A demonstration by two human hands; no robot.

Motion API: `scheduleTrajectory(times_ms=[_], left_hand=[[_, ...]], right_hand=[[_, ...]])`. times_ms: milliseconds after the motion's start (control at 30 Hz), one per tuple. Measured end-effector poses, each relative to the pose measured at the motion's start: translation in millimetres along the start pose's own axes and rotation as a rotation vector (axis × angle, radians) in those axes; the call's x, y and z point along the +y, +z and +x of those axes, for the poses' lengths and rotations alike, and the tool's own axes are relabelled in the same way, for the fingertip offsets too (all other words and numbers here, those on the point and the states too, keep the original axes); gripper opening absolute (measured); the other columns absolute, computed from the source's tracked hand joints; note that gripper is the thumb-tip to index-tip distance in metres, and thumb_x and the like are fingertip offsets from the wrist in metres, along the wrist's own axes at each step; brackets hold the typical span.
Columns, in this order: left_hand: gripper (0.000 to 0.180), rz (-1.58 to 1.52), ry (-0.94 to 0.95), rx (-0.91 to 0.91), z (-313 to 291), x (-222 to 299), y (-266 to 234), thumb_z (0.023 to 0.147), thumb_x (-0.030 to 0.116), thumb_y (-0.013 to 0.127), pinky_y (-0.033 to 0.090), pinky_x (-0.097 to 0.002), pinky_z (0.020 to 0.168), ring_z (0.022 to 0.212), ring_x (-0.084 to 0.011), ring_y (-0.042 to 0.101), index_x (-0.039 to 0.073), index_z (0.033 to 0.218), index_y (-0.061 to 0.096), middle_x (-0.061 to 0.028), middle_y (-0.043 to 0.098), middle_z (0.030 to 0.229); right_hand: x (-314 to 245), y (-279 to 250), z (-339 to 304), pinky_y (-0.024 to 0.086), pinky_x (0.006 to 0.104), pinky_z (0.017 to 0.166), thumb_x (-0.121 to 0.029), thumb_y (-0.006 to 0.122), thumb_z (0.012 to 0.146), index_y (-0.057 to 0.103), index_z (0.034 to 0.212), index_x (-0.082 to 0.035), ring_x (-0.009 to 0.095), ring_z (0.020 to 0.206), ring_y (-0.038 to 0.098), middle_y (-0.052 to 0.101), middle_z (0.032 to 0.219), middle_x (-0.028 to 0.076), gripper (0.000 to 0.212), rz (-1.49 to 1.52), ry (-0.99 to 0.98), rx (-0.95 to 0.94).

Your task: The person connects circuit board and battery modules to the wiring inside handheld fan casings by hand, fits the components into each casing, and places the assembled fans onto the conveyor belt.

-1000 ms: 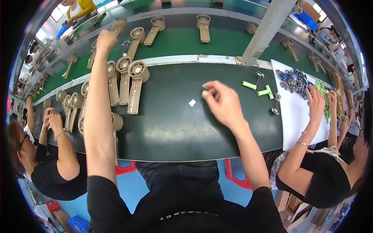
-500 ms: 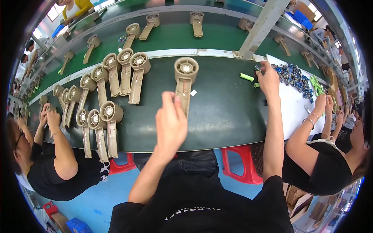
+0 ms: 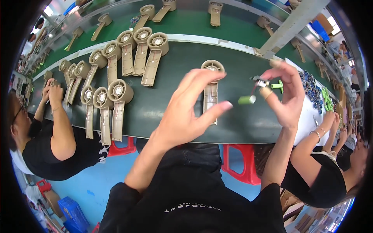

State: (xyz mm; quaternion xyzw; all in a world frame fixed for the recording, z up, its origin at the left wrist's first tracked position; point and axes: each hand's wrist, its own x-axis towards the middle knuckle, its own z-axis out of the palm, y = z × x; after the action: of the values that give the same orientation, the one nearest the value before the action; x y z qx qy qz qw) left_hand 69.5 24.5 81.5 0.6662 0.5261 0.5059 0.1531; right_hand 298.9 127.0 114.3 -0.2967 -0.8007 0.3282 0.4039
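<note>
A beige handheld-fan half (image 3: 211, 95) lies on the dark green bench before me, round fan head away from me and hollow handle toward me. Above and left of it hovers my left hand (image 3: 184, 110), fingers and thumb spread, nothing in its grasp; it covers part of the fan head. To the right, my right hand (image 3: 287, 91) pinches a small circuit board (image 3: 260, 82) between thumb and fingers. A thin red wire runs from the board toward a green cylindrical battery (image 3: 246, 100). Another green piece (image 3: 277, 85) shows behind the fingers; whether it is held, I cannot tell.
Several beige fan halves (image 3: 120, 91) stand in rows at the left. A heap of blue circuit boards (image 3: 311, 87) and green batteries (image 3: 327, 99) lies on a white sheet (image 3: 305, 130) at right. A metal post (image 3: 293, 29) rises beyond. Co-workers (image 3: 50, 136) sit on both sides.
My left hand has let go of the fan handle and opened above it. My right hand has lifted a circuit board from beside the heap and come nearer. The whole view has shifted.
</note>
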Motion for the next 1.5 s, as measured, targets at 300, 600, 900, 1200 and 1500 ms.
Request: scheduleTrajectory(times_ms=[300, 600, 900, 1200, 1500], left_hand=[[0.033, -0.441, -0.452, -0.225, -9, -16, -16, 0.094, 0.001, 0.058, 0.05, -0.0274, 0.062, 0.073, -0.0075, 0.061, 0.005, 0.127, 0.061, -0.0074, 0.068, 0.098], [0.016, 0.483, -0.108, -0.258, -14, -20, 21, 0.083, 0.02, 0.073, 0.049, -0.042, 0.05, 0.058, -0.0312, 0.061, 0.008, 0.091, 0.065, -0.009, 0.055, 0.071], [0.01, 0.328, -0.073, -0.071, -14, -32, 18, 0.085, 0.008, 0.07, 0.049, -0.0394, 0.053, 0.061, -0.0301, 0.061, 0.006, 0.094, 0.066, -0.009, 0.059, 0.077], [0.018, 0.284, -0.003, -0.026, -14, -45, 13, 0.086, 0.0, 0.068, 0.047, -0.0352, 0.054, 0.064, -0.0234, 0.061, 0.005, 0.103, 0.069, -0.0071, 0.058, 0.08], [0.039, -0.287, -0.64, -0.085, -17, -40, 8, 0.092, -0.001, 0.064, 0.045, -0.0229, 0.061, 0.07, -0.0071, 0.054, 0.003, 0.13, 0.057, -0.0031, 0.062, 0.09]], right_hand=[[12, 52, 1, 0.048, 0.029, 0.089, -0.001, 0.072, 0.081, 0.063, 0.12, -0.001, 0.014, 0.095, 0.062, 0.069, 0.107, 0.009, 0.04, 0.181, 0.073, -0.175], [35, 69, -11, 0.048, 0.0231, 0.074, -0.007, 0.065, 0.092, 0.069, 0.109, -0.001, 0.005, 0.079, 0.059, 0.068, 0.091, 0.0, 0.019, 0.122, 0.313, -0.175], [36, 82, -3, 0.046, 0.021, 0.066, -0.007, 0.059, 0.096, 0.068, 0.114, 0.0, 0.005, 0.074, 0.055, 0.065, 0.086, 0.0, 0.022, 0.26, 0.406, -0.298], [42, 103, -12, 0.039, 0.0207, 0.054, 0.0, 0.064, 0.087, 0.069, 0.102, 0.002, 0.003, 0.06, 0.049, 0.064, 0.081, 0.0, 0.016, 0.056, 0.161, -0.201], [42, 113, -17, 0.036, 0.018, 0.054, -0.002, 0.066, 0.085, 0.067, 0.092, 0.001, 0.002, 0.06, 0.049, 0.061, 0.079, -0.001, 0.007, 0.122, 0.201, -0.05]])
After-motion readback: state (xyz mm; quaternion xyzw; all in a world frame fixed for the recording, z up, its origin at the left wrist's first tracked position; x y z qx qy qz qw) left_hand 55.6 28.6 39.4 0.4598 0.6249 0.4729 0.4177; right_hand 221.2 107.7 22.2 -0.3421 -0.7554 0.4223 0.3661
